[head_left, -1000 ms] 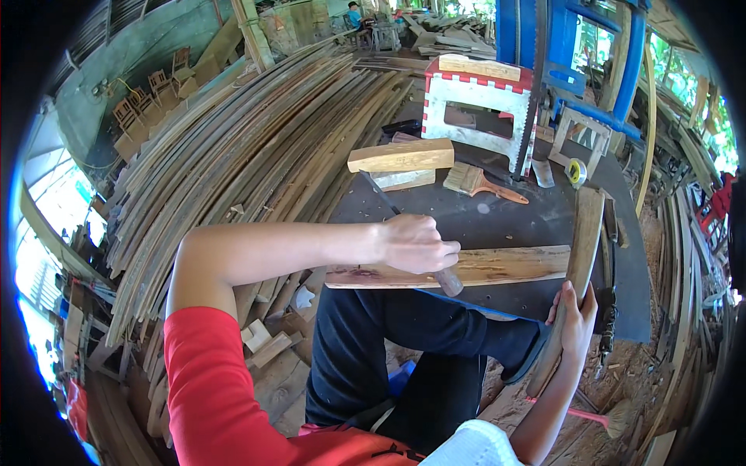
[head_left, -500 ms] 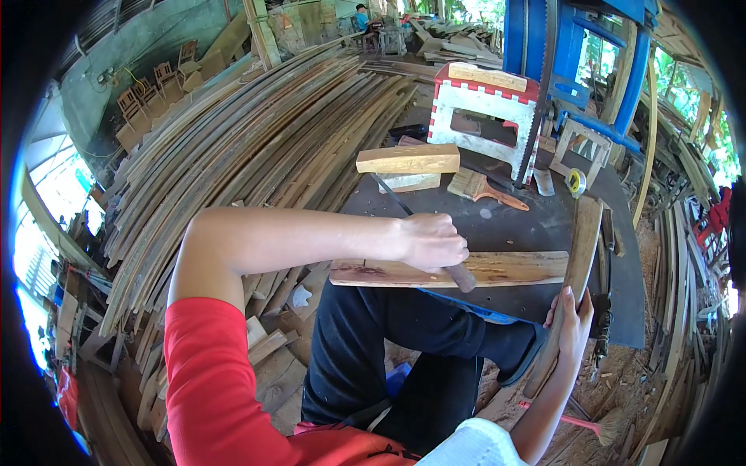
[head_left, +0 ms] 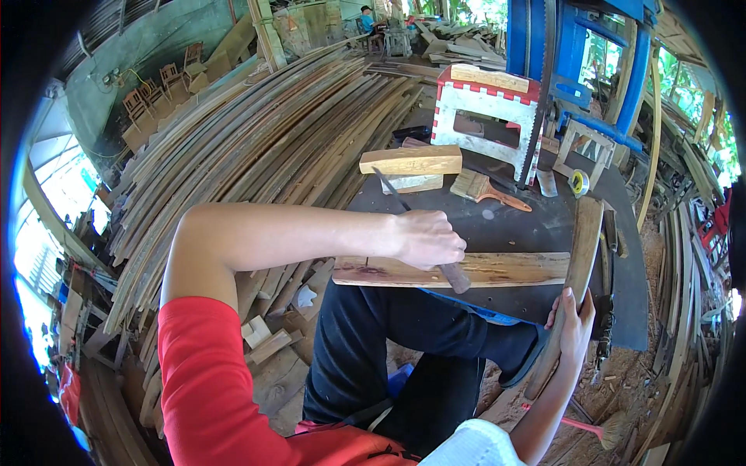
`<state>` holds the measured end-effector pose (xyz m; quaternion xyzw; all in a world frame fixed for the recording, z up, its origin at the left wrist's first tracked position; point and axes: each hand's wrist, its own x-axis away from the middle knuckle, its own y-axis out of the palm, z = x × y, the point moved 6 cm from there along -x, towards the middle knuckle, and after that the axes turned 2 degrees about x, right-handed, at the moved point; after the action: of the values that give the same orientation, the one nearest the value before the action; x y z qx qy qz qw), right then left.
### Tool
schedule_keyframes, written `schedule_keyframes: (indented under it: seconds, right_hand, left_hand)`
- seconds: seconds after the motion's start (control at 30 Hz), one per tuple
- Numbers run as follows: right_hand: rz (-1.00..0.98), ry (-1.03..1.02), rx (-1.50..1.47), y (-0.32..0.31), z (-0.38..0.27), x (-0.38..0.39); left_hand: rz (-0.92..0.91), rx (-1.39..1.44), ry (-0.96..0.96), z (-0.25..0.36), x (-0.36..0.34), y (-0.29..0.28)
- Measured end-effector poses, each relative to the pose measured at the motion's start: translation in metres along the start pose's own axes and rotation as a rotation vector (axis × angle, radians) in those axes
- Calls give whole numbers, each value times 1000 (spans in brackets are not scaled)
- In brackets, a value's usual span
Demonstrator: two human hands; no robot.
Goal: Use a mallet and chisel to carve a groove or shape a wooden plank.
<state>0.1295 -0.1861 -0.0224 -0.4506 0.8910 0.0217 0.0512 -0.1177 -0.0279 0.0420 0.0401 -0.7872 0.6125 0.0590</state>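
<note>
My left hand (head_left: 429,238) is closed around a wooden-handled tool with a long, slim, dark metal blade (head_left: 392,190). The handle end (head_left: 455,279) sticks out below the fist, and the blade points up and away to the left. Under this hand a flat, streaked wooden board (head_left: 517,269) lies across the near part of the dark tabletop (head_left: 513,225). On the right, my right hand (head_left: 573,320) grips a long, slightly curved wood piece (head_left: 583,245). That piece stands slanted beside the board's right end, its lower end reaching down past the table edge.
Beyond my left hand lie a wood block (head_left: 412,160) and a paintbrush (head_left: 489,190). Farther back are a red-and-white step stool (head_left: 486,109), a tape measure (head_left: 578,183) and a blue machine frame (head_left: 528,39). Long planks (head_left: 256,140) cover the left; a person (head_left: 367,22) sits far off.
My left hand and the tool have shifted slightly left relative to the board. My right hand keeps its hold on the wood piece. The view has moved a little.
</note>
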Motion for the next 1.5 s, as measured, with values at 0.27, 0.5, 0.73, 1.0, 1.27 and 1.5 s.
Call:
schedule_keyframes:
  seconds: [0.27, 0.5, 0.73, 1.0, 1.27, 1.5]
  right_hand:
    - [-1, -7, 6, 3, -2, 1]
    - [-1, -21, 8, 2, 0, 1]
    - [-7, -29, 18, 1, 0, 0]
    - [-7, -14, 5, 0, 1, 0]
    - [0, -17, 1, 0, 4, 0]
    - [-9, -24, 0, 3, 1, -1]
  left_hand:
    - [1, -53, 48, 2, -5, 0]
    - [113, -116, 36, 11, 1, 10]
    - [33, -96, -7, 8, -5, 12]
    - [-163, 107, -6, -11, -21, 7]
    - [-73, 51, 68, -8, -14, 2]
    - [-44, 25, 97, -5, -11, -3]
